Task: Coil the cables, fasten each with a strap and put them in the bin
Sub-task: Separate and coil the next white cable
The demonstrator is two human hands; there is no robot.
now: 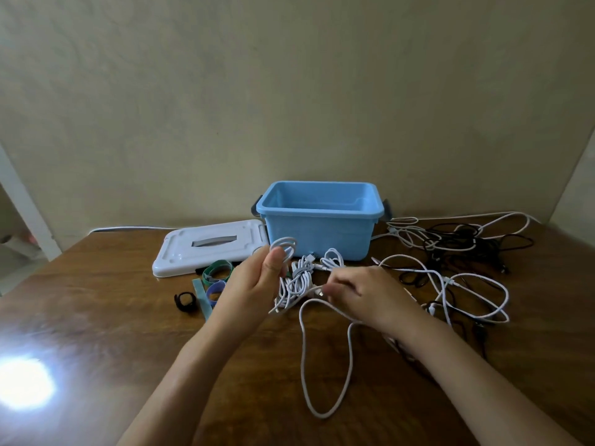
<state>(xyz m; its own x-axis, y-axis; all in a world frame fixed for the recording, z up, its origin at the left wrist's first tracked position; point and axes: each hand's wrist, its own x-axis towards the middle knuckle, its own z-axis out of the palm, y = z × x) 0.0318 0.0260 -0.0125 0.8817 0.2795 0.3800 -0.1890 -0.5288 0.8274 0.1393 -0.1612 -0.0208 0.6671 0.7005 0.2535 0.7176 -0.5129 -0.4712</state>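
Observation:
My left hand (257, 286) grips a partly wound coil of white cable (291, 278) above the table, thumb pressed on its loops. My right hand (360, 294) pinches the same cable just right of the coil. A long slack loop (325, 358) of it hangs down onto the wooden table. The blue bin (322, 217) stands open behind my hands, with nothing visible inside. Coloured straps (217, 275) lie left of my left hand: green, blue and teal ones, plus a black one (185, 302).
The bin's white lid (209, 249) lies flat to the left of the bin. A tangle of black and white cables (457, 249) covers the right side of the table. A wall stands close behind. Glare marks the table's front left.

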